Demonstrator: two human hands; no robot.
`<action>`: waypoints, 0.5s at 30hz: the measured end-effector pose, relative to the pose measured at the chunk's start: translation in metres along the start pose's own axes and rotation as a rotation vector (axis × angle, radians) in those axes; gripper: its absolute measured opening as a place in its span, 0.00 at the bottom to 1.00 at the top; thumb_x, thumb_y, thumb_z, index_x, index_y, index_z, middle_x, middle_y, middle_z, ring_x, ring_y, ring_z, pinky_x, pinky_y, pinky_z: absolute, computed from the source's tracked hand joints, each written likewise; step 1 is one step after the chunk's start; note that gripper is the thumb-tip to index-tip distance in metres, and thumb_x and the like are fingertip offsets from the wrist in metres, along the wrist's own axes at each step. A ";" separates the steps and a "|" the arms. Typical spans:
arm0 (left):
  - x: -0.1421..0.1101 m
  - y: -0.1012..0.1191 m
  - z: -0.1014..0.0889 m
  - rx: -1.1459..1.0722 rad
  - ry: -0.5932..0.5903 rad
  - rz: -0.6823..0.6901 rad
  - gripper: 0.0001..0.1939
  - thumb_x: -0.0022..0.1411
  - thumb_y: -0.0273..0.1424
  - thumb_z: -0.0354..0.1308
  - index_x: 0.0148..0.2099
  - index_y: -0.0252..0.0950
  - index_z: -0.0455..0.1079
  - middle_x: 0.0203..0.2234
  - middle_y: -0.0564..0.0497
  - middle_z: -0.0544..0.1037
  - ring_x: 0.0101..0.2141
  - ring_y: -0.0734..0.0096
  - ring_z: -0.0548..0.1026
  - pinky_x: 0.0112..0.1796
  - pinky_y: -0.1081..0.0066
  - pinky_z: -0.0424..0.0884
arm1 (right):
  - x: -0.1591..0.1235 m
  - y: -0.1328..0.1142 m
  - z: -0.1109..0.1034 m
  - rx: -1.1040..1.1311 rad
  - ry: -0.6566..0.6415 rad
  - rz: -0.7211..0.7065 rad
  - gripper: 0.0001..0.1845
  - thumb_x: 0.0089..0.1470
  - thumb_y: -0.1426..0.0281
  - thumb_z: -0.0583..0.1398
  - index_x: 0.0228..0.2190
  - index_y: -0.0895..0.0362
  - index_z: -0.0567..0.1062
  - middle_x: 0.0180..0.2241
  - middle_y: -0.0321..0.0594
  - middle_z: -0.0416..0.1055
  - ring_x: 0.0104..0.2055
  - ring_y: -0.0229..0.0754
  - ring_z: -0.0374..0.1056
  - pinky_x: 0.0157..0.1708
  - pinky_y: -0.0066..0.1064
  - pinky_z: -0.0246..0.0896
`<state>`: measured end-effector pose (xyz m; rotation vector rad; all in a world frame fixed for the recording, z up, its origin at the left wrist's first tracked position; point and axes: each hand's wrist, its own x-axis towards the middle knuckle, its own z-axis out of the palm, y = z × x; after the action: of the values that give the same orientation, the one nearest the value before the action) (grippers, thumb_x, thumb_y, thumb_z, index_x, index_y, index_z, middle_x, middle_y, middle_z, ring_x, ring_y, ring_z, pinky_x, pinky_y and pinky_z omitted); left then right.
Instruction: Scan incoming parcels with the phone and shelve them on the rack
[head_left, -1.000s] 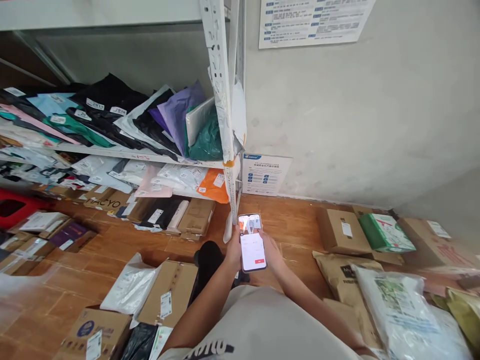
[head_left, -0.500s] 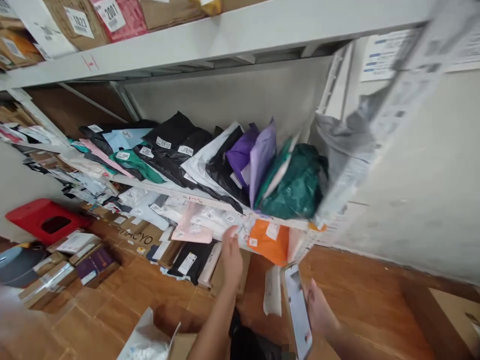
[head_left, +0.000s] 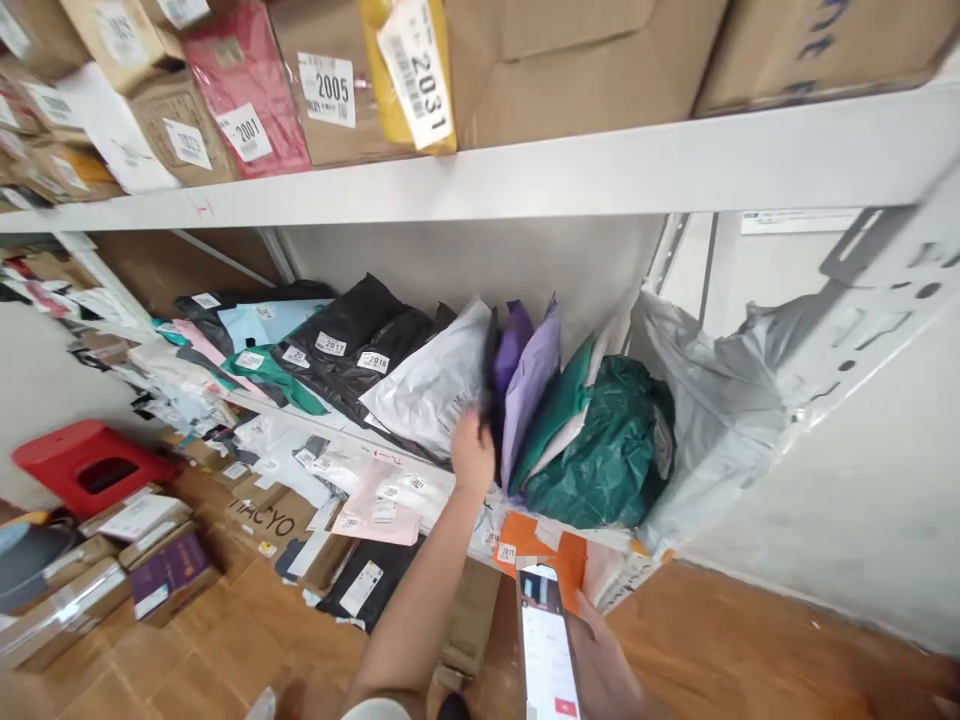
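The left hand (head_left: 474,450) is at the lower edge of a white mailer (head_left: 439,380) standing on the shelf (head_left: 375,450); its fingertips are obscured, so their grip cannot be told. The right hand (head_left: 604,665), partly hidden, grasps a phone (head_left: 549,645) below the shelf, its lower end cut off.
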<state>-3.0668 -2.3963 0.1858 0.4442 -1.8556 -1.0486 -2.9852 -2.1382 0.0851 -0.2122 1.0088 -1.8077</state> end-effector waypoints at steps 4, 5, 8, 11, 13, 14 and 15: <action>-0.035 0.040 0.035 0.138 -0.150 0.238 0.25 0.63 0.22 0.46 0.59 0.41 0.70 0.50 0.46 0.75 0.52 0.61 0.70 0.57 0.63 0.63 | -0.058 -0.032 -0.045 0.210 -0.058 0.099 0.30 0.45 0.45 0.66 0.41 0.54 0.82 0.48 0.48 0.78 0.58 0.62 0.67 0.61 0.53 0.55; -0.041 0.044 0.037 0.187 -0.140 0.257 0.25 0.65 0.23 0.46 0.60 0.39 0.69 0.52 0.44 0.73 0.55 0.60 0.68 0.59 0.61 0.61 | -0.073 -0.038 -0.057 0.233 -0.077 0.132 0.30 0.44 0.45 0.67 0.42 0.54 0.82 0.49 0.48 0.78 0.58 0.62 0.67 0.61 0.53 0.55; -0.042 0.043 0.025 0.316 0.108 0.088 0.22 0.66 0.34 0.54 0.60 0.33 0.68 0.61 0.34 0.61 0.64 0.47 0.54 0.63 0.50 0.48 | -0.113 -0.053 -0.085 0.262 -0.106 0.191 0.31 0.44 0.46 0.68 0.45 0.52 0.81 0.52 0.47 0.76 0.59 0.61 0.66 0.61 0.51 0.56; -0.027 0.028 -0.003 0.334 0.429 -0.257 0.39 0.58 0.42 0.64 0.66 0.31 0.59 0.64 0.29 0.52 0.65 0.39 0.48 0.62 0.43 0.46 | -0.134 -0.060 -0.099 0.248 -0.067 0.175 0.30 0.46 0.48 0.68 0.46 0.52 0.80 0.53 0.46 0.75 0.59 0.59 0.67 0.61 0.50 0.56; -0.014 0.021 -0.016 0.302 0.447 -0.310 0.37 0.58 0.41 0.63 0.65 0.30 0.58 0.59 0.30 0.60 0.62 0.44 0.57 0.60 0.45 0.54 | -0.134 -0.059 -0.102 0.238 -0.032 0.143 0.28 0.44 0.49 0.68 0.43 0.53 0.82 0.51 0.47 0.76 0.57 0.60 0.69 0.61 0.49 0.56; -0.009 0.019 -0.017 0.294 0.405 -0.265 0.32 0.60 0.38 0.61 0.62 0.29 0.61 0.56 0.32 0.64 0.59 0.48 0.62 0.58 0.49 0.59 | -0.130 -0.056 -0.102 0.237 -0.014 0.120 0.28 0.43 0.49 0.69 0.41 0.53 0.82 0.51 0.47 0.77 0.56 0.61 0.69 0.61 0.50 0.56; -0.006 0.019 -0.016 0.294 0.350 -0.193 0.26 0.61 0.36 0.59 0.58 0.29 0.65 0.53 0.34 0.66 0.56 0.51 0.65 0.57 0.53 0.62 | -0.125 -0.053 -0.101 0.238 0.003 0.097 0.27 0.42 0.48 0.69 0.39 0.53 0.83 0.50 0.47 0.78 0.55 0.62 0.70 0.61 0.50 0.56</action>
<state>-3.0480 -2.3892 0.2018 0.9352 -1.6742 -0.7618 -3.0186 -1.9729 0.0947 -0.0141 0.7833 -1.8210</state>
